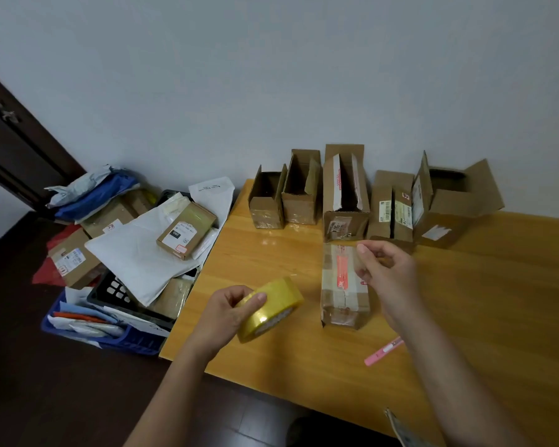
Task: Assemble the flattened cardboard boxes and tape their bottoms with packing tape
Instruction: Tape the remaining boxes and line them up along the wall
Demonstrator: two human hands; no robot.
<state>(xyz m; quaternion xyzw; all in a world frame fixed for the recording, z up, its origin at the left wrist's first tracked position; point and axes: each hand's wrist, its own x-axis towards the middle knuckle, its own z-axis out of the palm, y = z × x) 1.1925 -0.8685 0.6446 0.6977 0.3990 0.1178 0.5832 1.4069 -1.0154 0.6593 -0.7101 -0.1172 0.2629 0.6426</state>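
Head view: brown cardboard box (344,285) lies bottom-up on the wooden table (465,301), taping underway, I judge. My left hand (226,312) grips the yellow tape roll (271,309); right hand (384,269) seems to pinch its clear end. Next: press it down.

small box (186,230) label reads "090"; other labels illegible.

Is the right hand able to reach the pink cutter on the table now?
Probably yes. The pink cutter lies on bare table just below the right hand, and nothing lies between them. But its fingers seem to pinch something, maybe tape, so it may need to let go first.
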